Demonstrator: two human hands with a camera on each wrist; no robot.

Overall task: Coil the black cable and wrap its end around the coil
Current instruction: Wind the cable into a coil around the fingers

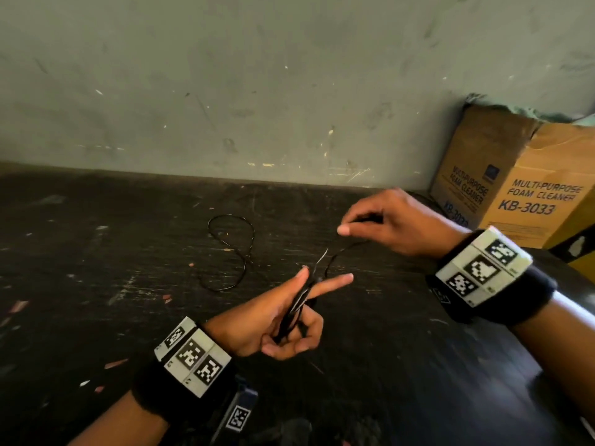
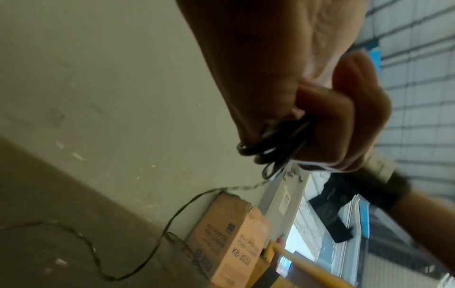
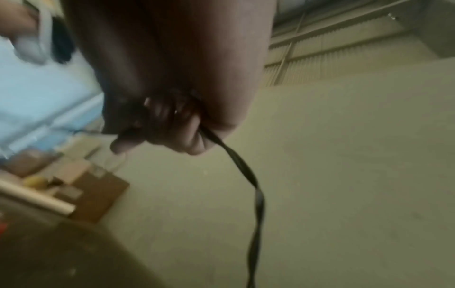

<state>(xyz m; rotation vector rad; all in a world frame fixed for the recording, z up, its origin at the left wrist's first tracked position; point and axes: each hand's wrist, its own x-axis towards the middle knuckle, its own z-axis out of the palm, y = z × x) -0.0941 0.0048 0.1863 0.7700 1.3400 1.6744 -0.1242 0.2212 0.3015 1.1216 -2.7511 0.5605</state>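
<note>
A thin black cable (image 1: 244, 252) trails in loose loops on the dark table (image 1: 96, 252). My left hand (image 1: 289, 317) holds several turns of it as a small coil (image 1: 297, 309) between thumb and curled fingers, with the index finger pointing out. The coil (image 2: 273, 144) shows bunched in the left wrist view. My right hand (image 1: 380, 220) is up and to the right and pinches the free run of cable (image 1: 341, 251) leading off the coil. In the right wrist view the cable (image 3: 248, 175) hangs twisted from the curled fingers (image 3: 177, 136).
A cardboard box (image 1: 521, 178) marked foam cleaner stands at the back right against the scuffed green wall (image 1: 257, 91). A yellow object (image 1: 582, 249) sits just right of it. Small scraps of debris (image 1: 116, 363) dot the tabletop.
</note>
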